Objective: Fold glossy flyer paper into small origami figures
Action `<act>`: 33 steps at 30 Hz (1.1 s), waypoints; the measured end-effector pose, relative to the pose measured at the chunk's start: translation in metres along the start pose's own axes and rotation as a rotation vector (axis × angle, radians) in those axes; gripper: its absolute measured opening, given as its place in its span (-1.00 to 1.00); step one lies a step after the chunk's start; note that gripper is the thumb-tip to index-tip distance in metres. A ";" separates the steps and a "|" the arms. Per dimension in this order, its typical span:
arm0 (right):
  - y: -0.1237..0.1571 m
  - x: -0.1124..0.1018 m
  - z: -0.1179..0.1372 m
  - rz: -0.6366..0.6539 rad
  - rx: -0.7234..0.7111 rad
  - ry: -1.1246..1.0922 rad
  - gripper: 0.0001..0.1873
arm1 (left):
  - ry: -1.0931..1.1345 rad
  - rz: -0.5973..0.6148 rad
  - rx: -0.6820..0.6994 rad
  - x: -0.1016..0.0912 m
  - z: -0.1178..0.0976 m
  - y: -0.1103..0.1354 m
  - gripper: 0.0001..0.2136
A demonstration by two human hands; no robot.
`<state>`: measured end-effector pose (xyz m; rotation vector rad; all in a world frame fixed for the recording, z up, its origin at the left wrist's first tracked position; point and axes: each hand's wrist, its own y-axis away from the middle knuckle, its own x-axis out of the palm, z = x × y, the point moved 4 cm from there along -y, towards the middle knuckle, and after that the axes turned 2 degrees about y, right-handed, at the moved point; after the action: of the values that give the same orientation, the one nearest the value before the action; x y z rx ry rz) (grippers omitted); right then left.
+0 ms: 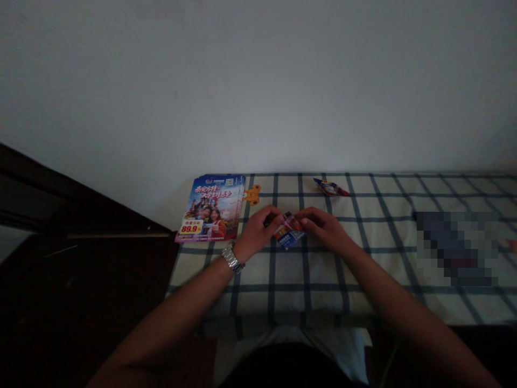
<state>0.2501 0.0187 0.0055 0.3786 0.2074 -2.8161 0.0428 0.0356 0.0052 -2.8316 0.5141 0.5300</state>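
Between my two hands is a small folded leaflet (287,236), printed in blue and red with a square code on it. My left hand (262,229), with a metal watch (233,258) on its wrist, pinches the leaflet's left side. Thumb and fingers of my right hand (321,226) close on its right edge. The exact fold under the fingertips is hard to make out in the dim light. A stack of printed leaflets (214,207) lies to the left of my left hand. Beyond my right hand rests another folded leaflet (332,188), near the wall.
A checked cloth (375,210) covers the table, which stands against a white wall (258,86). An orange bear shape (253,194) shows beside the stack. On the right lies a dark, pixelated object (454,248). Dark floor (81,302) shows at left.
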 end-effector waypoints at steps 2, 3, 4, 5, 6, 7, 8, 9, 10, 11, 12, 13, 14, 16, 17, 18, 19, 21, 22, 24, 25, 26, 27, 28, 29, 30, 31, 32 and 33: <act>0.000 0.000 -0.001 -0.002 -0.018 -0.053 -0.64 | 0.000 -0.035 0.012 -0.002 0.002 -0.001 -0.75; 0.001 0.000 -0.001 0.002 -0.024 -0.076 -0.63 | 0.006 -0.053 0.018 -0.003 0.003 -0.001 -0.76; 0.001 0.000 -0.002 0.010 -0.024 -0.094 -0.62 | 0.018 -0.069 0.020 -0.003 0.004 -0.002 -0.78; 0.001 0.000 -0.003 0.018 -0.020 -0.105 -0.60 | 0.034 -0.083 0.016 -0.003 0.005 -0.002 -0.79; 0.001 0.001 -0.004 0.024 -0.012 -0.107 -0.59 | 0.053 -0.092 0.009 -0.004 0.006 -0.002 -0.79; 0.001 0.001 -0.005 0.025 -0.003 -0.104 -0.59 | 0.072 -0.093 0.000 -0.004 0.006 -0.002 -0.79; 0.001 0.001 -0.007 0.022 0.008 -0.096 -0.60 | 0.088 -0.086 -0.007 -0.003 0.007 -0.001 -0.77; 0.001 0.001 -0.008 0.018 0.017 -0.084 -0.61 | 0.099 -0.073 -0.012 -0.003 0.007 -0.001 -0.75; 0.001 0.000 -0.010 0.013 0.022 -0.071 -0.62 | 0.102 -0.058 -0.013 -0.002 0.007 -0.001 -0.73; 0.001 0.000 -0.011 0.008 0.024 -0.061 -0.64 | 0.101 -0.044 -0.011 -0.002 0.008 -0.001 -0.72; 0.000 -0.001 -0.012 0.005 0.022 -0.053 -0.66 | 0.098 -0.035 -0.007 -0.002 0.008 -0.001 -0.72; 0.000 -0.001 -0.013 0.002 0.021 -0.049 -0.67 | 0.097 -0.031 -0.004 -0.002 0.009 -0.001 -0.72; 0.000 -0.002 -0.013 -0.003 0.018 -0.046 -0.68 | 0.100 -0.031 -0.004 -0.002 0.009 -0.001 -0.72; 0.000 -0.003 -0.013 -0.008 0.014 -0.041 -0.70 | 0.117 -0.035 -0.007 -0.001 0.011 -0.001 -0.73; 0.000 -0.004 -0.013 -0.016 0.008 -0.039 -0.71 | 0.120 -0.038 -0.004 -0.001 0.011 0.000 -0.74; 0.001 -0.003 -0.012 -0.008 0.003 -0.038 -0.73 | 0.115 -0.041 0.000 -0.001 0.011 0.000 -0.75; 0.001 -0.004 -0.010 -0.011 -0.007 -0.041 -0.74 | 0.107 -0.043 0.005 -0.001 0.011 0.000 -0.76; 0.001 -0.003 -0.007 -0.002 -0.011 -0.022 -0.75 | 0.094 -0.047 0.008 -0.001 0.011 0.000 -0.76; 0.001 -0.003 -0.006 0.000 -0.015 -0.012 -0.75 | 0.094 -0.043 0.007 -0.001 0.010 0.000 -0.75; 0.001 -0.003 -0.003 0.008 -0.026 0.005 -0.76 | 0.087 -0.028 0.021 -0.001 0.008 0.001 -0.71; 0.001 -0.003 -0.003 0.014 -0.034 0.011 -0.76 | 0.048 -0.016 0.039 -0.001 0.007 0.001 -0.68; 0.001 -0.004 -0.002 0.019 -0.041 0.016 -0.76 | 0.016 -0.009 0.069 -0.001 0.004 0.002 -0.66; 0.001 -0.004 -0.002 0.024 -0.046 0.022 -0.76 | -0.018 0.007 0.097 -0.001 0.002 0.002 -0.66; 0.001 -0.004 -0.003 0.025 -0.047 0.027 -0.76 | -0.051 0.021 0.118 -0.001 0.000 0.002 -0.67; 0.001 -0.004 -0.004 0.022 -0.043 0.030 -0.76 | -0.083 0.031 0.130 -0.001 -0.001 0.003 -0.71; 0.001 -0.004 -0.005 0.018 -0.036 0.030 -0.75 | -0.114 0.040 0.133 -0.001 -0.002 0.003 -0.74; 0.001 -0.005 -0.006 0.014 -0.027 0.030 -0.74 | -0.142 0.045 0.129 -0.001 -0.002 0.003 -0.77; 0.001 -0.004 -0.008 0.010 -0.019 0.028 -0.74 | -0.167 0.049 0.121 0.000 -0.003 0.003 -0.79; 0.001 -0.004 -0.009 0.009 -0.011 0.030 -0.74 | -0.186 0.051 0.114 0.000 -0.003 0.003 -0.80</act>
<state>0.2564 0.0206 -0.0019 0.4189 0.2274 -2.8003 0.0426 0.0326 0.0073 -2.6345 0.5625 0.7412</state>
